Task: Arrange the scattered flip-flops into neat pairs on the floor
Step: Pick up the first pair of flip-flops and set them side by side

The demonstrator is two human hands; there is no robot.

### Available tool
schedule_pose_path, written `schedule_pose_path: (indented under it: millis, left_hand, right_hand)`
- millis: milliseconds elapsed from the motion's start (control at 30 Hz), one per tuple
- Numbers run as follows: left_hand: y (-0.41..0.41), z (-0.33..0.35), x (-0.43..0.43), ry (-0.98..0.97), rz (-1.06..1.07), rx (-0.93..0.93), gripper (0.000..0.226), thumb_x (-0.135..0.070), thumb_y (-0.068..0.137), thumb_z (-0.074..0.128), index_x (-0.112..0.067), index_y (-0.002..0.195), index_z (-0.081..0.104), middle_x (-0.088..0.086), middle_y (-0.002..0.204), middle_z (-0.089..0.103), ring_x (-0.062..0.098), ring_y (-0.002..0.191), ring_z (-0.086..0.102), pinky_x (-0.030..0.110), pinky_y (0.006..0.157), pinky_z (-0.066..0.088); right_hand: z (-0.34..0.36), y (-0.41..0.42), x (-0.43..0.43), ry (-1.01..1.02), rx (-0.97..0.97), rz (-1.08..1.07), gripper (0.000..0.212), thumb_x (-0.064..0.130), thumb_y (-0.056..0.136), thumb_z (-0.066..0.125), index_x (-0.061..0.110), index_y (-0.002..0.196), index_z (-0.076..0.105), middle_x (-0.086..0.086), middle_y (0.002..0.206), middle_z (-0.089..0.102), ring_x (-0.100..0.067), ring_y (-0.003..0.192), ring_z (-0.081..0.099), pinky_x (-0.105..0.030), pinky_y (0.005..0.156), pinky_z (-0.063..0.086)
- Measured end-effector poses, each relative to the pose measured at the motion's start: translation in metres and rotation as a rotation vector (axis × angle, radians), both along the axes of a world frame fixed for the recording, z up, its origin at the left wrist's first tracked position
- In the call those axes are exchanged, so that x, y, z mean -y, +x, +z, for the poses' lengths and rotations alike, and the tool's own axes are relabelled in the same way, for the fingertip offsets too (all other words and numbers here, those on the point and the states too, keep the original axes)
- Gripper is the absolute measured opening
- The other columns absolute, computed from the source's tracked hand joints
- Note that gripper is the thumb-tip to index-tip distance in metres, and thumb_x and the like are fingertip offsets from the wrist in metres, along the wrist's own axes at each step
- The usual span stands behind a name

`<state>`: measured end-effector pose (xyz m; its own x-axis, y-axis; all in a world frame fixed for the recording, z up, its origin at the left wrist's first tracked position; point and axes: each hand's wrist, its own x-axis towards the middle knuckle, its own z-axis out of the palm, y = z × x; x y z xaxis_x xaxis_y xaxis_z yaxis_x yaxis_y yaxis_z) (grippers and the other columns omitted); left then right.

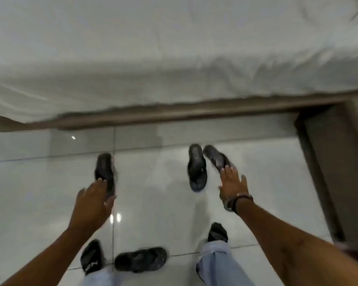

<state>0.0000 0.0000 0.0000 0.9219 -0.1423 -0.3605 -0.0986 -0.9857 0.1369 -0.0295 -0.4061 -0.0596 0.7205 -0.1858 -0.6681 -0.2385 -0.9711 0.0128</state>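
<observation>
Fingers (228, 172) spread wide on both hands, nothing clasped in either, and behind them the biggest thing in shot is the bed (174, 48), draped in soft, rumpled white sheet, its brown wooden base (194, 112) running straight across. Below lies the floor (50, 182), large glossy pale tiles with thin grout lines and bright reflections. Two bare forearms reach in from the bottom corners. Light blue trouser legs (215, 259) show low down, ending in two dark-shod feet, blurred. Now the flip-flops: four loose ones, all black, rubbery, long ovals. One flip-flop at left (104, 172) lies with its long axis running away towards the bed, and the left hand (92, 203), open and flat, covers its near end; contact is too blurred to call. A middle flip-flop (197, 168) also points at the bed, strap up. Touching it near the top, a tilted flip-flop (216, 157) slants away to the left, and the right hand (233, 182), splayed, has its fingertips at that one's near end. A fourth flip-flop (141, 259) lies crosswise between the feet. Smallest of all, a dark wristband (239, 200) circles the right wrist.
</observation>
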Motion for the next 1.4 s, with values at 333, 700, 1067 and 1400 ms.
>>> schedule_pose_path:
  millis: [333, 700, 1067, 1400]
  left_hand:
    - [0.067, -0.355, -0.046, 0.329, 0.262, -0.05, 0.053, -0.028, 0.089, 0.061, 0.01, 0.124, 0.048, 0.035, 0.128, 0.053, 0.049, 0.119, 0.05, 0.056, 0.102, 0.035]
    - [0.066, -0.402, -0.071, 0.392, 0.412, -0.075, 0.033, -0.013, 0.084, 0.056, 0.004, 0.112, 0.061, 0.028, 0.114, 0.063, 0.044, 0.108, 0.057, 0.055, 0.108, 0.028]
    - [0.069, -0.416, -0.08, 0.405, 0.354, -0.035, 0.03, -0.016, 0.089, 0.054, 0.001, 0.113, 0.059, 0.024, 0.11, 0.063, 0.043, 0.106, 0.058, 0.059, 0.11, 0.026]
    - [0.07, -0.415, -0.074, 0.307, 0.366, 0.03, 0.007, -0.007, 0.085, 0.057, -0.006, 0.086, 0.065, 0.018, 0.079, 0.066, 0.039, 0.086, 0.063, 0.056, 0.108, 0.033]
  right_hand:
    - [-0.301, 0.074, 0.053, -0.233, 0.087, -0.021, 0.055, 0.016, 0.095, 0.044, 0.007, 0.147, 0.03, -0.015, 0.154, 0.032, -0.026, 0.148, 0.018, -0.048, 0.121, 0.015]
    - [-0.354, 0.064, 0.053, -0.288, 0.209, -0.15, 0.025, 0.011, 0.092, 0.048, 0.005, 0.107, 0.067, -0.024, 0.106, 0.068, -0.039, 0.109, 0.058, -0.043, 0.107, 0.03]
    - [-0.336, 0.078, 0.027, -0.205, 0.458, -0.156, 0.034, 0.021, 0.087, 0.052, 0.008, 0.117, 0.06, -0.024, 0.124, 0.056, -0.043, 0.116, 0.05, -0.054, 0.1, 0.034]
    - [-0.355, 0.087, -0.062, -0.038, 0.178, 0.075, 0.023, 0.026, 0.091, 0.055, 0.014, 0.108, 0.065, -0.013, 0.111, 0.068, -0.033, 0.111, 0.057, -0.046, 0.104, 0.032]
